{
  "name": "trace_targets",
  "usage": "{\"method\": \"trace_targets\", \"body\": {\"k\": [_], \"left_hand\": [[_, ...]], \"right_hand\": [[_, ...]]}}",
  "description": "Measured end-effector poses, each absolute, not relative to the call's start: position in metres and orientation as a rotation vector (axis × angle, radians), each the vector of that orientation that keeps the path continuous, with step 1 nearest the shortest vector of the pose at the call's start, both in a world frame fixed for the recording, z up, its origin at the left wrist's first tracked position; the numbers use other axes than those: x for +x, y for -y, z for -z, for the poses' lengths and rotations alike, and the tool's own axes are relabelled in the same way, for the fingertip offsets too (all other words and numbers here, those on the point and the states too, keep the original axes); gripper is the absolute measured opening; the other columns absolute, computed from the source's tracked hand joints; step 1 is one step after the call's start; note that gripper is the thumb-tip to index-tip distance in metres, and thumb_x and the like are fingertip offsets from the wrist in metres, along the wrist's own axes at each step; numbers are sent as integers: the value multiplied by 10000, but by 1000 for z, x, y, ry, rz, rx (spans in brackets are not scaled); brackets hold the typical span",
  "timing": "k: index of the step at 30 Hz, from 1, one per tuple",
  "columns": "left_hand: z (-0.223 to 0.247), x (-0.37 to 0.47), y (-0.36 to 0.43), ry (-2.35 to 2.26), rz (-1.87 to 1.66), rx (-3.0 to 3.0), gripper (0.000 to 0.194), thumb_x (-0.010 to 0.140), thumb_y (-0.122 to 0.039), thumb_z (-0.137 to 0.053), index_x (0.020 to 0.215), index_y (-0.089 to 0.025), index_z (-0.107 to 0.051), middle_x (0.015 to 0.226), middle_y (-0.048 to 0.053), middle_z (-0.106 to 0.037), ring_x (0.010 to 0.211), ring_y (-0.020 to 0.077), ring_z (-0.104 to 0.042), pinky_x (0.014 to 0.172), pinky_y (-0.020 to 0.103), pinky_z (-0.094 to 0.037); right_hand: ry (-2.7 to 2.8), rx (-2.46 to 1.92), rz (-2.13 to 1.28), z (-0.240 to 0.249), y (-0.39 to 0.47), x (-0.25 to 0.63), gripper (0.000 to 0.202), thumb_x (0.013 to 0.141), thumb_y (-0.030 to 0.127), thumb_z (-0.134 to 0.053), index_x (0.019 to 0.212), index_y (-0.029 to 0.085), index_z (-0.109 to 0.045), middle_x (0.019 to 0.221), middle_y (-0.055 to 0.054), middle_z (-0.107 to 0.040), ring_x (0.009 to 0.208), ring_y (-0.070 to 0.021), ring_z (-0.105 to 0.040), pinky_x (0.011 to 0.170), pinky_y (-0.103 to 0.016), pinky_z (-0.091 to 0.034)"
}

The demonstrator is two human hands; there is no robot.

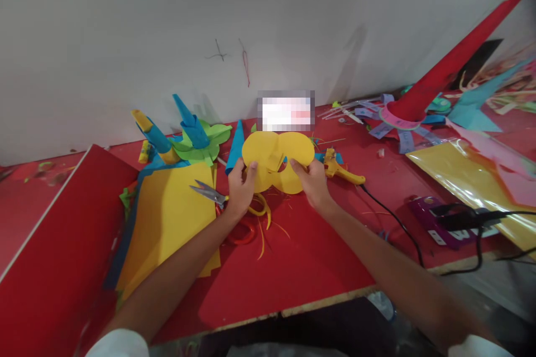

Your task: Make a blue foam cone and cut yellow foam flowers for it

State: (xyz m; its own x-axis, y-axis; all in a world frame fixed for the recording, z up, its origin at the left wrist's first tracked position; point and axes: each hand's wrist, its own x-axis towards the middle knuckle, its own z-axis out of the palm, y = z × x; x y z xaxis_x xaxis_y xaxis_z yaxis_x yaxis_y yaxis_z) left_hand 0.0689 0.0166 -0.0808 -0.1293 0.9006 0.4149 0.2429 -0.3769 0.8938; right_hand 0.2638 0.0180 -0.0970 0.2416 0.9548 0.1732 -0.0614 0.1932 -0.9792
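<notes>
Between both hands, above the red table, is a yellow paper flower cutout with rounded petals and a hole near its middle. My left hand pinches its left edge, thumb on top. On the right edge, my right hand grips it the same way. Scissors with open blades lie beside my left hand, their handles partly hidden. Curled yellow paper trimmings rest below the cutout. A yellow glue gun with a black cord lies just right of my right hand.
Yellow paper sheets are stacked at left, near a red board. Green and blue paper flowers stand behind them. A tall red paper cone rises at right. A purple power strip with black cables sits near the table's front edge.
</notes>
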Motion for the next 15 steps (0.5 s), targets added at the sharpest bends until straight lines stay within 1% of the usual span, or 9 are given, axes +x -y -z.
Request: {"method": "trace_targets", "body": {"k": [3,7,9,12,15], "left_hand": [[79,69,-18,-1323,-1561,1520,480,985,-661,-646,983,-184,-694,853,27,-656,736,139,-532,657,244,-471],[75,72,-18,-1310,-1540,1436,518,960,-695,-647,1032,-185,-702,868,29,-664,752,150,-546,646,246,-473],[75,72,-18,-1320,-1525,1430,512,963,-702,-629,997,-194,-684,840,25,-643,749,156,-541,632,251,-457],[77,71,-18,-1348,-1504,1438,488,968,-696,-620,912,-210,-626,762,2,-563,678,145,-469,576,262,-396],[80,69,-19,-1360,-1478,1443,470,979,-683,-615,891,-222,-590,732,-17,-510,633,133,-415,552,267,-361]], "right_hand": [[1097,-1182,-853,95,-17,266,530,837,645,-776,1063,166,-749,1070,-146,-817,1001,-321,-760,872,-445,-625],[1138,-1220,-842,89,-12,265,467,867,654,-720,872,189,-687,818,-88,-749,881,-289,-724,731,-378,-600],[1150,-1233,-845,86,-11,264,462,880,658,-697,832,200,-657,759,-69,-713,832,-273,-697,685,-359,-577],[1152,-1231,-864,86,-11,264,481,873,670,-699,871,189,-672,809,-83,-739,821,-265,-688,676,-351,-560],[1144,-1219,-897,87,-11,265,517,852,675,-729,951,168,-710,904,-112,-784,847,-273,-709,701,-359,-564]]}}
